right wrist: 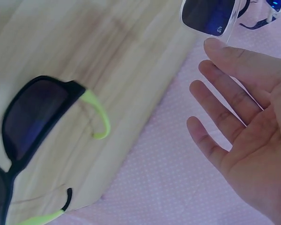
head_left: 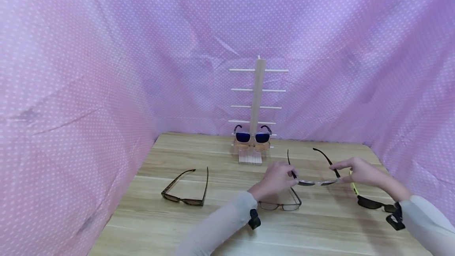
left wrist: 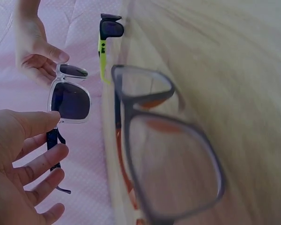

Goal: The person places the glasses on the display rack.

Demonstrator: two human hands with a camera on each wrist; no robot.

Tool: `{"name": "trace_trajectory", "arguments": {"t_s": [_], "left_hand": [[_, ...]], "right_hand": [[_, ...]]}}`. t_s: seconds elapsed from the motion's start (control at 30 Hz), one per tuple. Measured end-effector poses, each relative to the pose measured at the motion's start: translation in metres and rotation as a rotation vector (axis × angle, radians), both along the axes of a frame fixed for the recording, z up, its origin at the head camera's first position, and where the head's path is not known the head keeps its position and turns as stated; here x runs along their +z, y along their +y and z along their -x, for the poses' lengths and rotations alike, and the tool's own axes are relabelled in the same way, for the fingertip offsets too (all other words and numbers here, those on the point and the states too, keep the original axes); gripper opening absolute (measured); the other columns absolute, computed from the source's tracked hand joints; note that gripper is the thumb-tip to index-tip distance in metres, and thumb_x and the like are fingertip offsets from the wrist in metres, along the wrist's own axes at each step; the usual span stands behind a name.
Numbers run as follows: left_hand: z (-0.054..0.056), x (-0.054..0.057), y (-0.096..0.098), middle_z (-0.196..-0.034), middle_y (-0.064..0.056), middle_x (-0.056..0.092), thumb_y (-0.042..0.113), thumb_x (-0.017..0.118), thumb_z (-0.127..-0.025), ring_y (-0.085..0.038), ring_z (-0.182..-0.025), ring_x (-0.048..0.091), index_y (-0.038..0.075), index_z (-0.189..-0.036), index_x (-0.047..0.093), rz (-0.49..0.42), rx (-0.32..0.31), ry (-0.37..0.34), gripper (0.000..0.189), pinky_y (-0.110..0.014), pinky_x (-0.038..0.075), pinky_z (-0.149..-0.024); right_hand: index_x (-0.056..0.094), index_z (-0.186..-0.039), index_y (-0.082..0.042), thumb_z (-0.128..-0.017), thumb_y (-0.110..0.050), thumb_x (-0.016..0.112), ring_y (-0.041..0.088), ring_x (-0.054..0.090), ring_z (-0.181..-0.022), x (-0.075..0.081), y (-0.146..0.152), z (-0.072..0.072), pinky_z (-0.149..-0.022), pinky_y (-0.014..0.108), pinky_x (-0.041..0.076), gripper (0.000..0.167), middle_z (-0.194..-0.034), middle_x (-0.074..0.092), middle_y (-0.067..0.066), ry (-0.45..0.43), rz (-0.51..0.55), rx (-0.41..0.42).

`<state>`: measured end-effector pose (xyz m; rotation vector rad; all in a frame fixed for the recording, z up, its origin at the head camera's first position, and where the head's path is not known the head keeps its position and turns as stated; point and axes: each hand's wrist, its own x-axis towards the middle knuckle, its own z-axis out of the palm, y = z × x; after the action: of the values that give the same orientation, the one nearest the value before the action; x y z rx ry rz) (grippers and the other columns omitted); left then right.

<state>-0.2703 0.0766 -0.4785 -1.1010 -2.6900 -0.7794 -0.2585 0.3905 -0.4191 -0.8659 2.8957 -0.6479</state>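
Note:
Between my two hands, a pair of clear-framed sunglasses (head_left: pixel 306 183) with dark lenses and black temples is held up, temples spread toward the back. My left hand (head_left: pixel 275 177) pinches its left end by the hinge; in the left wrist view the thumb lies against the clear frame (left wrist: pixel 71 121). At the other end, my right hand (head_left: pixel 362 172) pinches the right hinge between thumb and fingers. The right wrist view shows that thumb right at the lens corner (right wrist: pixel 208 18), the other fingers spread. Grey-framed eyeglasses (left wrist: pixel 131 126) with orange-brown temples lie on the table below my left hand.
A wooden display stand (head_left: pixel 258 90) with several crossbars stands at the back. Blue-lensed sunglasses (head_left: pixel 243 137) hang low on it, above an orange-tinted pair (head_left: pixel 263 146). Brown tortoiseshell sunglasses (head_left: pixel 193 202) lie at left; black sunglasses with yellow-green temples (right wrist: pixel 35 119) lie at right.

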Motion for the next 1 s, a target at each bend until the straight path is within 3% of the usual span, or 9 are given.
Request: {"name": "trace_trajectory", "arguments": {"t_s": [0.17,0.4,0.6,0.67,0.87,0.9,1.0], "left_hand": [[0.003,0.01,-0.014,-0.096,0.01,0.072,0.035,0.075,-0.093,-0.004,-0.094,0.059,0.022,-0.11,0.076,0.005,-0.007,0.0,0.021,-0.025,0.044,-0.094],[0.006,0.02,-0.038,-0.101,0.013,0.072,0.034,0.075,-0.093,-0.004,-0.098,0.062,0.022,-0.11,0.074,-0.003,-0.032,0.002,0.02,-0.027,0.042,-0.097],[0.006,0.028,-0.06,-0.101,0.009,0.072,0.032,0.075,-0.094,-0.01,-0.1,0.063,0.02,-0.109,0.074,0.009,-0.06,0.02,0.02,-0.026,0.043,-0.094],[0.006,0.032,-0.067,-0.101,0.009,0.072,0.033,0.075,-0.094,-0.013,-0.101,0.064,0.021,-0.11,0.074,0.013,-0.063,0.014,0.02,-0.026,0.043,-0.094],[0.007,0.042,-0.088,-0.101,0.008,0.07,0.033,0.075,-0.094,-0.015,-0.104,0.063,0.022,-0.109,0.073,0.012,-0.076,0.018,0.019,-0.028,0.045,-0.096],[0.007,0.043,-0.091,-0.101,0.007,0.07,0.032,0.075,-0.093,-0.015,-0.104,0.063,0.021,-0.109,0.073,0.009,-0.082,0.019,0.019,-0.029,0.044,-0.097],[0.007,0.048,-0.101,-0.101,0.006,0.07,0.032,0.076,-0.093,-0.012,-0.103,0.06,0.019,-0.109,0.073,0.002,-0.098,0.029,0.02,-0.029,0.043,-0.097]], "right_hand": [[0.077,-0.114,-0.006,-0.075,-0.016,0.088,-0.007,0.06,-0.109,0.012,-0.013,0.001,-0.082,0.023,0.053,0.041,-0.112,0.077,0.014,0.008,-0.004,0.001],[0.075,-0.119,-0.009,-0.078,-0.022,0.086,0.022,0.069,-0.112,0.029,-0.037,-0.003,-0.088,0.034,0.058,0.044,-0.117,0.076,0.012,-0.002,-0.07,-0.043],[0.076,-0.119,-0.011,-0.079,-0.021,0.086,0.001,0.062,-0.097,0.036,-0.056,-0.009,-0.078,0.027,0.053,0.042,-0.118,0.076,0.013,-0.013,-0.053,-0.056],[0.076,-0.118,-0.012,-0.079,-0.02,0.086,0.0,0.062,-0.088,0.038,-0.062,-0.01,-0.076,0.027,0.052,0.042,-0.118,0.075,0.013,-0.003,-0.048,-0.056],[0.077,-0.116,-0.017,-0.078,-0.023,0.087,0.024,0.072,-0.1,0.042,-0.078,-0.013,-0.086,0.041,0.058,0.04,-0.117,0.077,0.006,0.07,-0.051,-0.047],[0.077,-0.116,-0.019,-0.078,-0.024,0.088,0.028,0.07,-0.111,0.043,-0.08,-0.013,-0.089,0.042,0.058,0.039,-0.115,0.077,0.005,0.092,-0.053,-0.043],[0.078,-0.115,-0.019,-0.078,-0.023,0.088,0.023,0.071,-0.109,0.042,-0.085,-0.013,-0.086,0.037,0.058,0.039,-0.114,0.078,0.003,0.123,-0.026,-0.021]]}}
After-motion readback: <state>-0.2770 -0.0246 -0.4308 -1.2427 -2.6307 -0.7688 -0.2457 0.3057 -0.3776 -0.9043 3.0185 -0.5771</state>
